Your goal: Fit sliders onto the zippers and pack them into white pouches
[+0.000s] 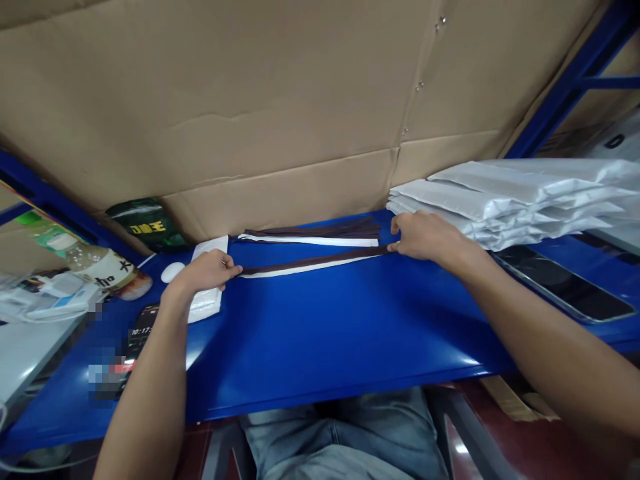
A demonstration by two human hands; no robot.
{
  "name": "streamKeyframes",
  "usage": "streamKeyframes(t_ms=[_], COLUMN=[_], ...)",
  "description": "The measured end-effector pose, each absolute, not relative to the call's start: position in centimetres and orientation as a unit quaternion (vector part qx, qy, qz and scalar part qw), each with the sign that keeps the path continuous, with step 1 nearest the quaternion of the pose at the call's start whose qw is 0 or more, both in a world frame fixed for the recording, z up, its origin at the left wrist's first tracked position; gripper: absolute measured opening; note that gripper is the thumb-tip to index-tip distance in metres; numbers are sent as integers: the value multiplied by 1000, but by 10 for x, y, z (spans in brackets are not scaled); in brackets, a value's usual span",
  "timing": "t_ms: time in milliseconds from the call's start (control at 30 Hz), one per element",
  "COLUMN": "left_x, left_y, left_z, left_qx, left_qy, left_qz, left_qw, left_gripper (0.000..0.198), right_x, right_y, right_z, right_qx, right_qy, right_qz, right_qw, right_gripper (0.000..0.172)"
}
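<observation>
A long thin strip [315,261], dark brown with a white lower edge, stretches between my two hands just over the blue table. My left hand [213,270] pinches its left end between thumb and fingers. The right end is pinched by my right hand [415,235]. Behind it lies a bundle of similar dark brown and white strips [310,235], flat on the table and apart from the held one. Beneath and beside my left hand is a white folded packet [206,307], partly covered by the hand.
Stacked white padded packets [500,200] stand at the back right, with a black phone [565,283] in front. On the left are a bottle [107,267], a dark green pouch [150,225], a white disc [173,272] and another phone [143,333]. Cardboard [280,100] walls the blue table's [330,333] back.
</observation>
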State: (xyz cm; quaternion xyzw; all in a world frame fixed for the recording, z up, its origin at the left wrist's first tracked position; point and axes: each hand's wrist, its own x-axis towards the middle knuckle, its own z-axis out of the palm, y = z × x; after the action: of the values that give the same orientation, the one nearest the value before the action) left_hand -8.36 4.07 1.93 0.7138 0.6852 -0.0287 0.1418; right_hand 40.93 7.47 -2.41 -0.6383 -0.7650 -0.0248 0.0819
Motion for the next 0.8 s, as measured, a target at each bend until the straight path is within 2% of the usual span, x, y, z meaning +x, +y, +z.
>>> streamKeyframes(t_ms=[100, 233, 333, 500, 800], left_x=[-89, -92, -87, -74, -68], left_y=[43, 67, 95, 132, 128], left_z=[18, 11, 6, 3, -4], left_qx=[689, 653, 666, 673, 654], left_qy=[716, 752, 741, 737, 751], left_qz=[20, 95, 78, 27, 19], left_qw=[109, 1, -40, -50, -84], left_gripper=[54, 37, 34, 37, 36], right_x=[403, 396, 392, 388, 380], right_y=[68, 60, 58, 58, 52], right_z=[-11, -2, -5, -11, -7], right_qx=[-677, -685, -668, -643, -637], right_qy=[-732, -718, -734, -755, -762], right_qz=[-62, -89, -97, -104, -97], right_qw=[54, 80, 76, 68, 62], right_gripper=[50, 52, 48, 38, 34])
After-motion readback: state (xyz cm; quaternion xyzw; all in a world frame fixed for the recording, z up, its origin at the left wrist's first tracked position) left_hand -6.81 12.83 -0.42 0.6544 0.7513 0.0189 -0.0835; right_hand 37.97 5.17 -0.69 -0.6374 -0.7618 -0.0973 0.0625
